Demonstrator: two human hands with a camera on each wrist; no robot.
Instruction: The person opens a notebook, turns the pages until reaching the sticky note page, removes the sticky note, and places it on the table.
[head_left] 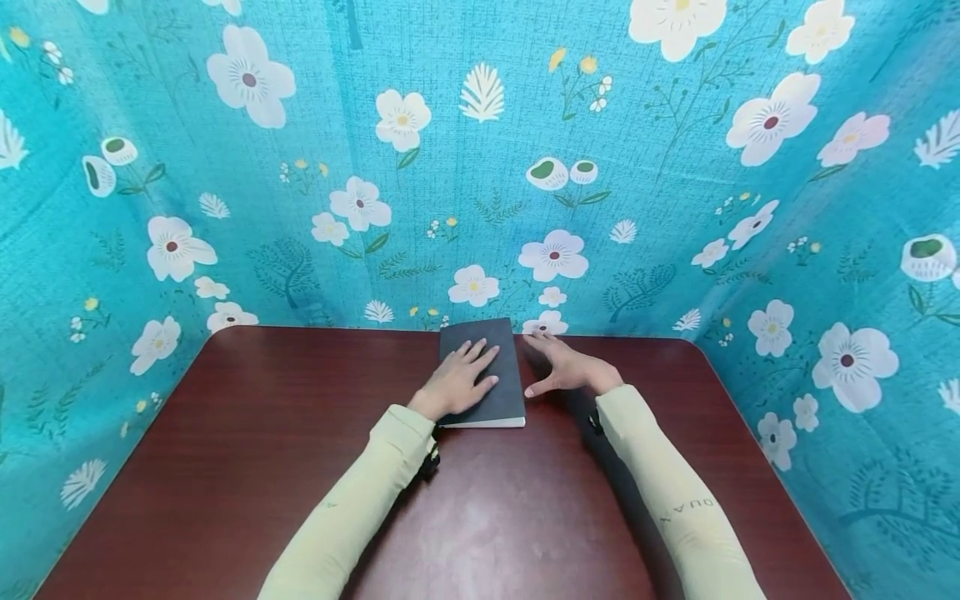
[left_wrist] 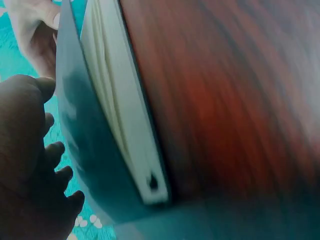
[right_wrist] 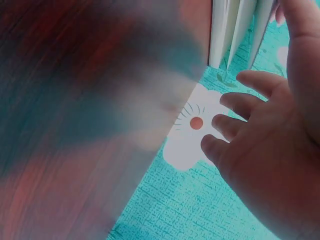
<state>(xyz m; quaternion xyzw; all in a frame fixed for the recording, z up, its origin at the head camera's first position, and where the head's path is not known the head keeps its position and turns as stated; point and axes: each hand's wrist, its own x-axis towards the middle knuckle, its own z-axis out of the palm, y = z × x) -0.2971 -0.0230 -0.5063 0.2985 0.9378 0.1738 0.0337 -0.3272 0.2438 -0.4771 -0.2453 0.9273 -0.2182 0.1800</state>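
A notebook with a dark grey cover (head_left: 504,371) lies near the far edge of the table. Over its cover is my left hand (head_left: 459,379), fingers spread and nearly straight. Just beyond the notebook's right edge, my right hand (head_left: 570,369) has its thumb and fingers apart and holds nothing. In the left wrist view the cover (left_wrist: 95,155) stands lifted at an angle from the white pages (left_wrist: 127,115). Slightly separated pages (right_wrist: 220,37) show at the top of the right wrist view, near the right hand's fingertips (right_wrist: 248,77). Whether the left fingers press the cover cannot be told.
The dark red-brown wooden table (head_left: 300,467) has a glossy surface. Behind it and along both sides hangs a turquoise cloth with white flowers (head_left: 450,200), meeting the table's far edge. Both forearms wear pale sleeves (head_left: 345,517).
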